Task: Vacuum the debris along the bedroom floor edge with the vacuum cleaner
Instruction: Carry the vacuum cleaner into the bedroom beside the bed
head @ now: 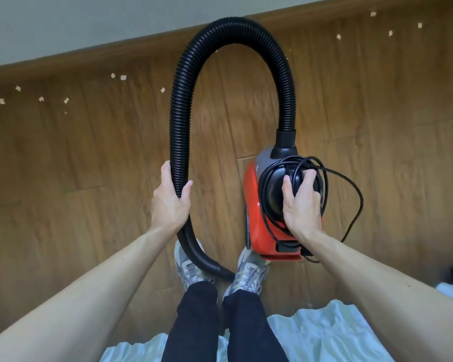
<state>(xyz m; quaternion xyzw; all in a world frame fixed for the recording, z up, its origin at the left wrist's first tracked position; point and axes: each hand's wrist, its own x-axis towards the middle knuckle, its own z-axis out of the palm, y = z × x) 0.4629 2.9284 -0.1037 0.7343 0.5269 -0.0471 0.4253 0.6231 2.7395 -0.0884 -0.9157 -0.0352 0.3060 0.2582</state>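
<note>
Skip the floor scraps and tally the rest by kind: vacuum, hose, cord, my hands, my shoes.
vacuum cleaner: 1
hose: 1
power cord: 1
hands, left hand and right hand: 2
shoes: 2
Total: 7

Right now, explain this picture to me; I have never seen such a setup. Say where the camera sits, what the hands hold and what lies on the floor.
No machine here: a person wears one camera on the head, looking down at their arms and feet. The left hand grips the black hose, which loops up and into the red vacuum cleaner. The right hand grips its top, where the black cord is coiled. Small pale scraps lie on the wooden floor near the wall. Pale bedding shows at the bottom.
</note>
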